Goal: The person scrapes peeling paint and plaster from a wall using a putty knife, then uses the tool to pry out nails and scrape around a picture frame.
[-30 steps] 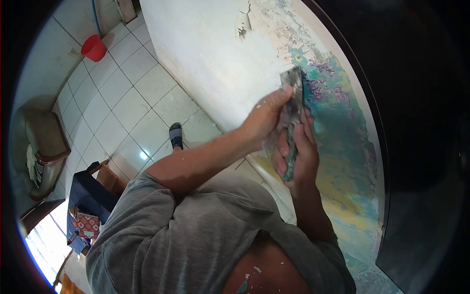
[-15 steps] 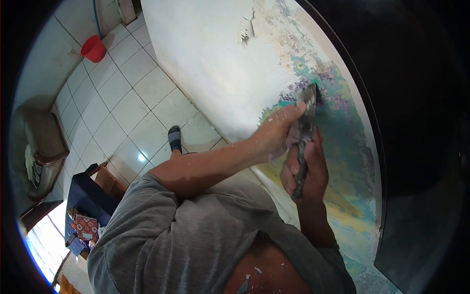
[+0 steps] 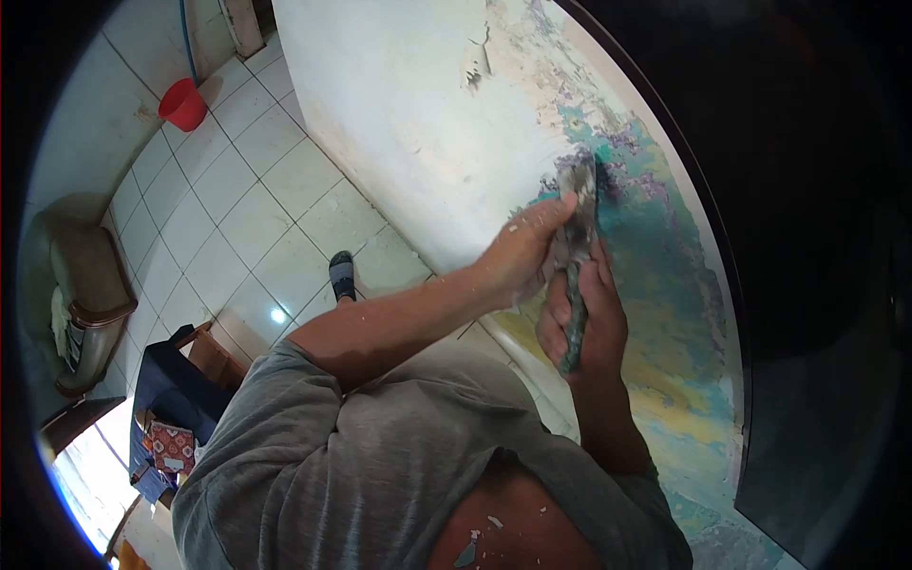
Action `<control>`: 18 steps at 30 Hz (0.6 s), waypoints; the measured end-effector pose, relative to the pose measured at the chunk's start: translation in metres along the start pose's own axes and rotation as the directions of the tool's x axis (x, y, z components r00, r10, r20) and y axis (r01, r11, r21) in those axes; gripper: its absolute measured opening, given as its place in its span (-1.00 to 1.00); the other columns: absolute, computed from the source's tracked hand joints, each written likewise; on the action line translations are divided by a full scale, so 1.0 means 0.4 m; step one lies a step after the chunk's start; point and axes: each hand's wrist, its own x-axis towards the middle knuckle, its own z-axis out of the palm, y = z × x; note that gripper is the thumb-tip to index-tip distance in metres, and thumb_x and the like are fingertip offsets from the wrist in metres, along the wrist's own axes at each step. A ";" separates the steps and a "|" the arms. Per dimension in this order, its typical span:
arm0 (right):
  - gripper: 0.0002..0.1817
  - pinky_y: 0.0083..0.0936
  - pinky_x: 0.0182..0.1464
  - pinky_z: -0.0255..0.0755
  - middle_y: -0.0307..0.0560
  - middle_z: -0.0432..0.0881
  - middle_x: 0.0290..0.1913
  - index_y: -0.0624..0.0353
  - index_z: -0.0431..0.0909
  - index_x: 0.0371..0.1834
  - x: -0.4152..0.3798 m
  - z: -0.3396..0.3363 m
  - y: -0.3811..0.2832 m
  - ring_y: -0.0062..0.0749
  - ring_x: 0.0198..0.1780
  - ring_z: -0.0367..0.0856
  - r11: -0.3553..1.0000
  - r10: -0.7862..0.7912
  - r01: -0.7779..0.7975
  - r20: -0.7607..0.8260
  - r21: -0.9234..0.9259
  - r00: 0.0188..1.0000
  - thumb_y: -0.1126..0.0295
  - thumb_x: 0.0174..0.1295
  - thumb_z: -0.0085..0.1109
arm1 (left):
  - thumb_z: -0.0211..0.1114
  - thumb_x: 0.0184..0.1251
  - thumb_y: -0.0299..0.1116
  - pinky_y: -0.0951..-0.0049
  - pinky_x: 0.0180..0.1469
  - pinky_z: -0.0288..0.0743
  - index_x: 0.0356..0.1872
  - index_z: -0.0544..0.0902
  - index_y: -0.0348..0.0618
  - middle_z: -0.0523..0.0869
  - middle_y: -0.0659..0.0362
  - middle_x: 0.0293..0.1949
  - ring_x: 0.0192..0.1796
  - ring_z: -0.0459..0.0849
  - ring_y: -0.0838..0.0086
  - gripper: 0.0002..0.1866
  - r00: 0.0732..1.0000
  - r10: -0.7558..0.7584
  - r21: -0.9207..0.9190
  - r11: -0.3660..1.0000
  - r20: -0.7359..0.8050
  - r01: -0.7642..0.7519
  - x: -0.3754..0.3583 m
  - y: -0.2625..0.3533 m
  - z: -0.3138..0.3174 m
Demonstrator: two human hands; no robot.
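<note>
A scraper [image 3: 578, 223] with a broad, smeared metal blade is held up against a wall [image 3: 399, 123] with peeling paint. My right hand [image 3: 597, 318] wraps round its dark, stained handle. On the blade lies the thumb of my left hand [image 3: 527, 249], whose other fingers are mostly hidden behind the metal. The blade's tip overlaps the ragged border between white paint and a bare patch [image 3: 655, 285] of teal, purple and yellow layers. Pale flecks dot my left hand and forearm.
A dark panel [image 3: 807, 285] borders the wall on the right. On the tiled floor [image 3: 256, 199] stand a red bucket [image 3: 183, 104] at the back and a brown armchair [image 3: 90, 266] at the left. A dark cloth [image 3: 180, 385] hangs nearby, and paint chips [image 3: 465, 553] lie on my body.
Both hands have shifted slightly left with the scraper. Its blade now covers more of the white paint's edge.
</note>
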 end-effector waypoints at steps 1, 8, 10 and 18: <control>-0.45 -0.55 -0.80 0.20 -0.16 0.34 -0.55 0.04 0.01 0.61 0.018 0.006 0.003 -0.48 -0.80 0.25 1.000 0.000 0.000 0.006 -0.003 1.000 0.22 0.62 -0.26 | -0.03 0.65 0.00 0.30 0.03 0.70 0.10 0.52 -0.27 0.72 -0.06 -0.06 -0.06 0.75 0.26 -0.53 1.000 -0.014 -0.062 0.998 -0.014 0.013 0.001 0.002 0.005; -0.44 -0.55 -0.80 0.19 -0.16 0.34 -0.55 0.02 -0.02 0.63 0.002 0.005 0.008 -0.48 -0.80 0.25 1.000 -0.026 0.025 -0.016 -0.016 1.000 0.23 0.62 -0.26 | 0.01 0.63 0.02 0.27 0.09 0.67 0.08 0.53 -0.31 0.71 -0.07 -0.05 -0.02 0.74 0.26 -0.50 1.000 0.008 -0.058 0.998 -0.008 -0.008 0.005 -0.007 -0.004; -0.43 -0.55 -0.80 0.19 -0.16 0.34 -0.55 0.02 -0.02 0.63 0.019 0.006 0.002 -0.48 -0.80 0.25 0.999 -0.050 0.050 0.036 0.011 0.998 0.23 0.61 -0.25 | -0.02 0.63 0.04 0.27 0.08 0.67 0.07 0.53 -0.32 0.71 -0.07 -0.07 -0.03 0.74 0.27 -0.48 1.000 0.008 -0.009 1.000 0.011 -0.008 0.021 0.011 -0.012; -0.45 -0.55 -0.78 0.19 -0.15 0.35 -0.53 0.07 0.05 0.60 0.012 0.019 0.010 -0.47 -0.79 0.26 0.999 -0.033 0.034 0.038 -0.012 0.999 0.24 0.61 -0.22 | -0.10 0.64 0.10 0.26 0.07 0.66 0.07 0.55 -0.28 0.74 -0.05 -0.09 -0.06 0.75 0.27 -0.43 1.000 -0.021 0.028 0.999 -0.009 0.021 0.002 0.016 -0.020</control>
